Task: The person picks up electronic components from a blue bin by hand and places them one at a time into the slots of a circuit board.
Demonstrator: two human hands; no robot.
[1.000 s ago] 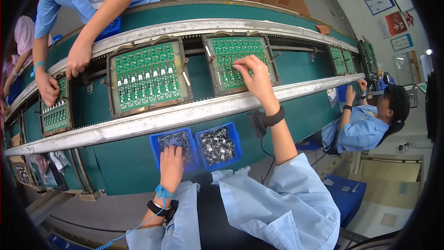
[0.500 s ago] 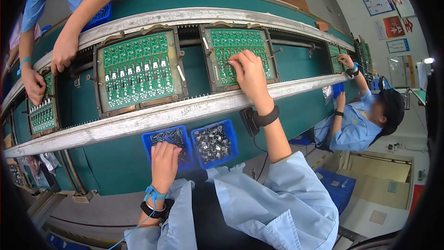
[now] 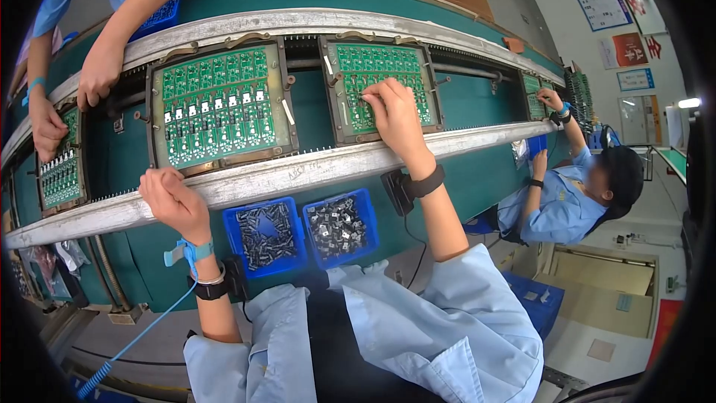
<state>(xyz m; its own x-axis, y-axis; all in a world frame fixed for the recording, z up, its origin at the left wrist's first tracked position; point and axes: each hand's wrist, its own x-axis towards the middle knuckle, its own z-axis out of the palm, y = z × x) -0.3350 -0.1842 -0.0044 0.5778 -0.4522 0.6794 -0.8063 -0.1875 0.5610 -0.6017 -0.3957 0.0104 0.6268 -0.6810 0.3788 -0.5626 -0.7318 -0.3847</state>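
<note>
My left hand (image 3: 176, 200) is closed, its fingers curled above the near metal rail by the lower left corner of the large green circuit board panel (image 3: 218, 89). What it holds, if anything, is hidden. Over the second circuit board panel (image 3: 377, 58), my right hand (image 3: 399, 116) has thumb and forefinger pinched down at the small components; anything between those fingertips is too small to make out. In front of the rail stand two blue bins: one of small dark leaded parts (image 3: 257, 242), one of black and silver parts (image 3: 337, 227).
Both panels sit in frames between the near rail (image 3: 313, 168) and the far rail (image 3: 298, 24). Across the line at left, a co-worker's hands (image 3: 101, 71) work at another panel. A co-worker in a cap (image 3: 559, 194) works at the far right. A blue coiled cord (image 3: 123, 347) trails from my left wrist.
My left hand has left the bin of dark parts and moved left and up to the rail. My right hand stays over the second panel. The whole view has shifted slightly.
</note>
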